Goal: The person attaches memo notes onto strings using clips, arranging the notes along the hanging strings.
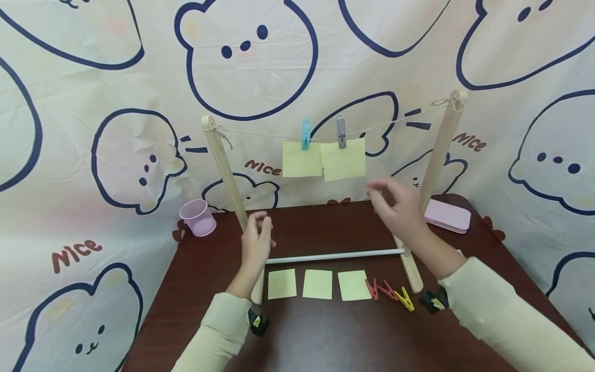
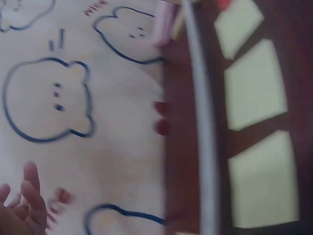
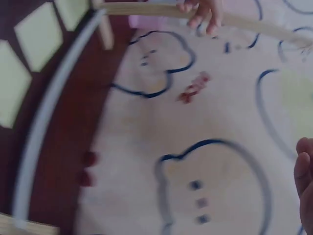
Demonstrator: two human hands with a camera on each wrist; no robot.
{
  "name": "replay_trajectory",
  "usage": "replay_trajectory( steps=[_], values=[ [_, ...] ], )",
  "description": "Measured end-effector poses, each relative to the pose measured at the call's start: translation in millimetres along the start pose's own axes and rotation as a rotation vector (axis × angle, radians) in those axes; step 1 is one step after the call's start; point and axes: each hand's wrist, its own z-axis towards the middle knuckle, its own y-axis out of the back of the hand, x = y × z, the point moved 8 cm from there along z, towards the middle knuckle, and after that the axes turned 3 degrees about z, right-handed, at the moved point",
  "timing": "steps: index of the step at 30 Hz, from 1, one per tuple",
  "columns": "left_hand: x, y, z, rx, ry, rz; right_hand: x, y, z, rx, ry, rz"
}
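Note:
Two yellow paper notes hang side by side from a string (image 1: 395, 123) tied between two wooden posts. A blue clothespin (image 1: 306, 134) holds the left note (image 1: 302, 161), and a grey clothespin (image 1: 341, 132) holds the right note (image 1: 345, 161). My right hand (image 1: 398, 209) is in the air just right of and below the right note, fingers loosely bent, with nothing in them. Beside the left post (image 1: 223, 160), my left hand (image 1: 257, 242) hovers with relaxed fingers and holds nothing. Three more yellow notes (image 1: 317, 284) lie in a row on the table.
Near the right note lie two red clothespins (image 1: 387, 291) and a yellow one (image 1: 405, 299). A pale rod (image 1: 334, 256) joins the feet of the posts. At the back stand a pink cup (image 1: 199, 218) on the left and a pink case (image 1: 447, 215) on the right, behind the right post (image 1: 439, 150).

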Motion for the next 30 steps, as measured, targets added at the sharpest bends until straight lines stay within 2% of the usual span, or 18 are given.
replay_trajectory(
  steps=[4, 9, 12, 15, 18, 22, 26, 30],
  values=[
    [39.8, -5.6, -17.4, 0.050, 0.052, 0.197, -44, -2, -45.2, 0.078, -0.201, -0.047],
    [82.0, -16.6, -37.3, 0.154, 0.116, 0.449, -91, -7, -105.3, 0.178, -0.362, -0.159],
    [99.9, -23.2, -46.9, 0.203, 0.130, 0.547, -116, -16, -141.6, 0.292, -0.453, -0.242],
    [109.2, -30.7, -54.1, 0.229, 0.104, 0.656, -135, -28, -173.8, 0.416, -0.514, -0.331],
    [114.8, -39.5, -61.2, 0.251, 0.094, 0.749, -145, -39, -198.8, 0.516, -0.520, -0.414],
    [119.7, -48.4, -68.5, 0.267, 0.108, 0.841, -150, -52, -219.4, 0.596, -0.427, -0.520],
    [119.1, -54.3, -72.3, 0.259, 0.112, 0.924, -148, -58, -230.7, 0.620, -0.330, -0.588],
    [119.5, -59.5, -73.4, 0.268, 0.134, 0.969, -149, -62, -235.7, 0.611, -0.291, -0.614]
  ],
)
